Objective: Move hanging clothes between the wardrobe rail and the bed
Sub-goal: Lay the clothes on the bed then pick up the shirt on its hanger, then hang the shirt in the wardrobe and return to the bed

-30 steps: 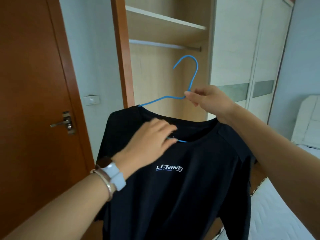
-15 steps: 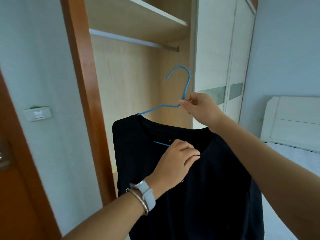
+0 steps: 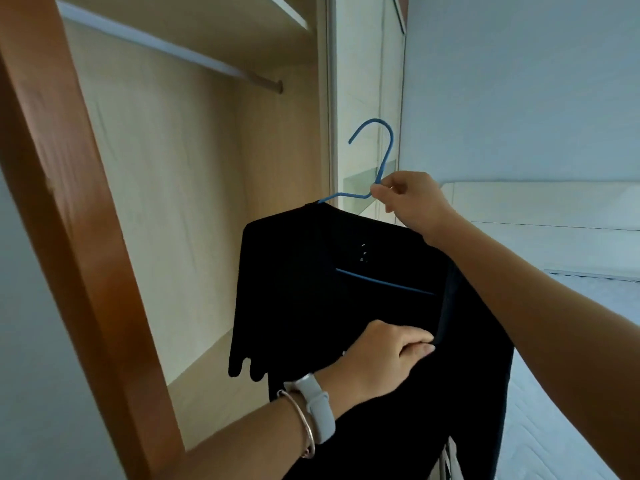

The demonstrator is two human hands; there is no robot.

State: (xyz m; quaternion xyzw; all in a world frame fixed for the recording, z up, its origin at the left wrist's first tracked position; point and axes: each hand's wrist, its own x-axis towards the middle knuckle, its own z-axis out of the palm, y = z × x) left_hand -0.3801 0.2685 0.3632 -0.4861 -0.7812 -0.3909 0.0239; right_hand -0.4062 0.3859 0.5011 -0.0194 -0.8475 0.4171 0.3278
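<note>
Inside black shirt [image 3: 304,296]: unreadable white label marks [image 3: 362,252]

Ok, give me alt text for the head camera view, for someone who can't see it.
A right hand holds a thin blue wire hanger carrying a black T-shirt, while the left hand pinches its collar. Behind stands an open wooden wardrobe with a bare hanging rail.

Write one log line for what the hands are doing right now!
right hand: holds blue hanger at neck | left hand: pinches black shirt | rail: bare
</note>
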